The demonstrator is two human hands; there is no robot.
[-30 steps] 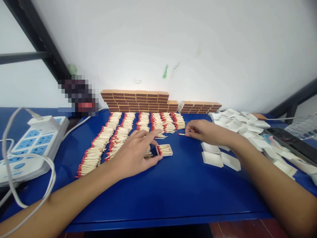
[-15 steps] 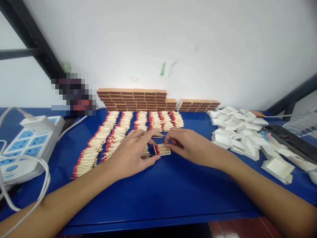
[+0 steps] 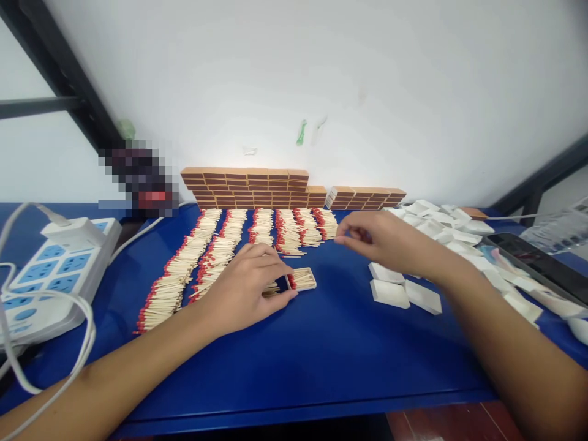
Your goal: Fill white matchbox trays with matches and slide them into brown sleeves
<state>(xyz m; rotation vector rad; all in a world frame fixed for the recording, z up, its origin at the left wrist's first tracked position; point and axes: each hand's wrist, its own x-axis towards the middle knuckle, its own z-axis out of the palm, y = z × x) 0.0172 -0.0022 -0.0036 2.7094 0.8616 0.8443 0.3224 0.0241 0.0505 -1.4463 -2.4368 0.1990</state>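
Observation:
A small white matchbox tray (image 3: 309, 286) with red-headed matches in it rests on the blue table. My left hand (image 3: 245, 285) is closed on the left end of this tray, thumb at the near side and fingers at the far side. To the right and lifted off the tray, my right hand (image 3: 381, 242) has its fingers curled with thumb and index tips pressed together; whether anything is between them is hidden. Rows of loose matches (image 3: 177, 269) lie left of and beyond the tray, partly covered by my left hand. Three white trays (image 3: 390, 294) lie below my right hand.
Stacked brown-sided matchboxes (image 3: 257, 190) line the wall. More white trays (image 3: 427, 211) are heaped at the right, near a dark phone (image 3: 542, 260). A power strip (image 3: 59, 269) with white cables stands at the left on the blue table (image 3: 294, 361).
My right hand has let go of the matchbox tray and moved right and up. Several white trays now lie further left, apart from the heap. My left hand has stayed in place.

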